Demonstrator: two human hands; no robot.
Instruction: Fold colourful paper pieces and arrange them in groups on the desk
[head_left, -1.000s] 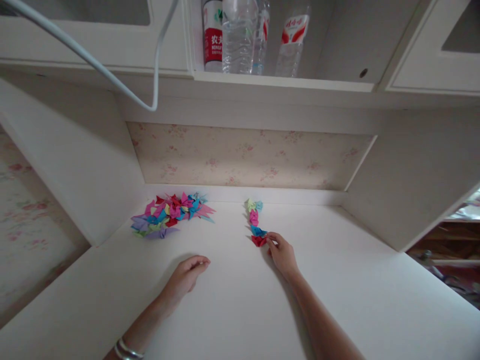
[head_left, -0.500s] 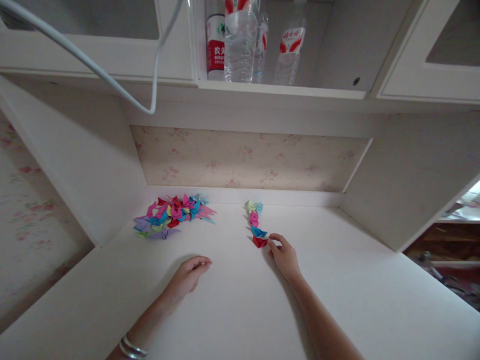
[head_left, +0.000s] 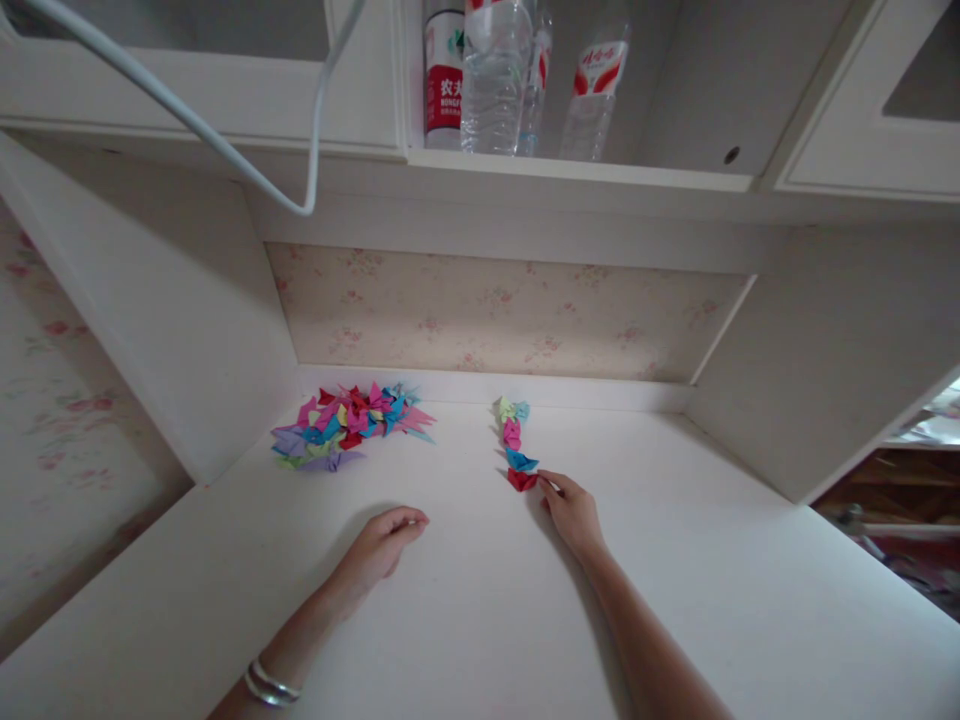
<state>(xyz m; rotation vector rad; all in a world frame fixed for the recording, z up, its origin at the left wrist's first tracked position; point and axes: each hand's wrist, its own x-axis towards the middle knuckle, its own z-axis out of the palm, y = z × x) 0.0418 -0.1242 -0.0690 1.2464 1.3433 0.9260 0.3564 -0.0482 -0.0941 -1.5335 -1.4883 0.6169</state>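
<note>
My right hand [head_left: 573,512] has its thumb and forefinger pinched at the right tip of a red origami crane [head_left: 521,480] lying on the white desktop. Just behind it sits a blue origami crane [head_left: 520,460]. A pink folded piece [head_left: 511,433], a pale green one [head_left: 507,409] and a light blue one [head_left: 522,411] continue the line toward the back. My left hand [head_left: 382,545] rests over the desk with its fingers curled together, nothing visible in them, apart from all the paper. Beyond it lies a heap of many-coloured origami cranes [head_left: 349,425].
White side panels [head_left: 840,360] flank the desktop [head_left: 465,620]. Overhead, a shelf holds clear plastic bottles [head_left: 495,90] and a red-and-white can [head_left: 444,85]. A pale cable [head_left: 225,165] hangs down at the upper left.
My right thumb and forefinger have closed in on the red crane's tip. My left hand keeps its pose. The whole view has shifted slightly.
</note>
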